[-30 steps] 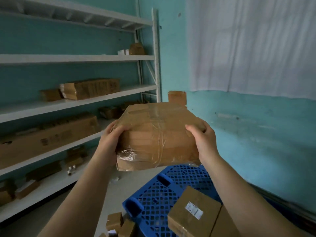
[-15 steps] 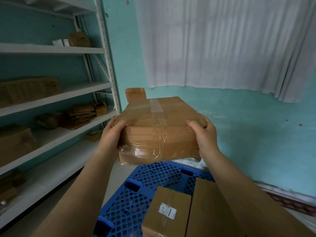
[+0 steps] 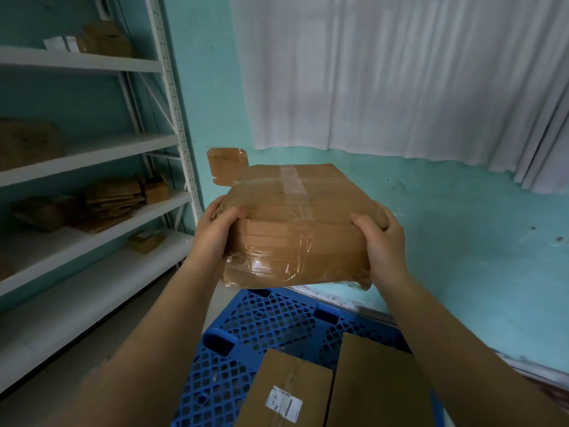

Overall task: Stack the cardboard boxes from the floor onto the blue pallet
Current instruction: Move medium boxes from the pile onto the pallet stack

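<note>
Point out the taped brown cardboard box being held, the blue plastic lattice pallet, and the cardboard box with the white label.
taped brown cardboard box (image 3: 295, 241), head view, near side face
blue plastic lattice pallet (image 3: 271, 318), head view, bare lattice top
cardboard box with the white label (image 3: 292, 383), head view, top face

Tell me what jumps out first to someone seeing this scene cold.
A taped cardboard box fills the middle of the view, held up in the air with the left hand and right hand gripping its sides. Below it lies the blue pallet, with two boxes already on its near right part. White shelves with cardboard stand at left.
</note>
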{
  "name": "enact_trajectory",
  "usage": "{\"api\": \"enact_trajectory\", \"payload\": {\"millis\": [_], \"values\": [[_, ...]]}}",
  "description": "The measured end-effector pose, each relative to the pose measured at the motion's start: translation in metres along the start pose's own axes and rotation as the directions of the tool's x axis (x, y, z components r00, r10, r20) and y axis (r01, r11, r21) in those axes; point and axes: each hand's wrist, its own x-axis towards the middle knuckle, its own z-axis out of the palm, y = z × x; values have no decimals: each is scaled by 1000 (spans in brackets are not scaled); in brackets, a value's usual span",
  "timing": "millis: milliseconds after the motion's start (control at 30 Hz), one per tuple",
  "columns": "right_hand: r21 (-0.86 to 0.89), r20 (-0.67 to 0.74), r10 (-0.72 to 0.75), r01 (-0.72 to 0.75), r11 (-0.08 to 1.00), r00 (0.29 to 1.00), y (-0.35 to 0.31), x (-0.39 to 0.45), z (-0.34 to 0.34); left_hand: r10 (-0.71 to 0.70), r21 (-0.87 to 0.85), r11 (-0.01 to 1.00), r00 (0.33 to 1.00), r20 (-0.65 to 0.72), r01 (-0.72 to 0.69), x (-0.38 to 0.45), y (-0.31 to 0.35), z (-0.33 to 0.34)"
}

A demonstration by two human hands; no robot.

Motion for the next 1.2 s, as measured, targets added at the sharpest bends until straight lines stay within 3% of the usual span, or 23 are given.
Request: {"api": "enact_trajectory", "payload": {"millis": [367, 600, 800, 967, 1200], "values": [[-159, -52, 61, -69, 985, 997, 95, 84, 32, -116, -18, 993, 992, 41, 117, 113, -84, -10], [-363, 73, 252, -209, 908, 965, 185, 145, 36, -168, -94, 982, 984, -62, 162, 163, -179, -14], [-435, 193, 526, -409, 802, 828, 287, 209, 14, -175, -27, 985, 968, -180, 173, 192, -307, -2], [-495, 174, 660, -514, 701, 731, 401, 257, -16, -162, 103, 975, 948, -274, 196, 212, -433, 16], [-610, 127, 584, -401, 683, 801, 536, 303, -35, -157, 199, 957, 954, -257, 211, 200, -597, 50]]}}
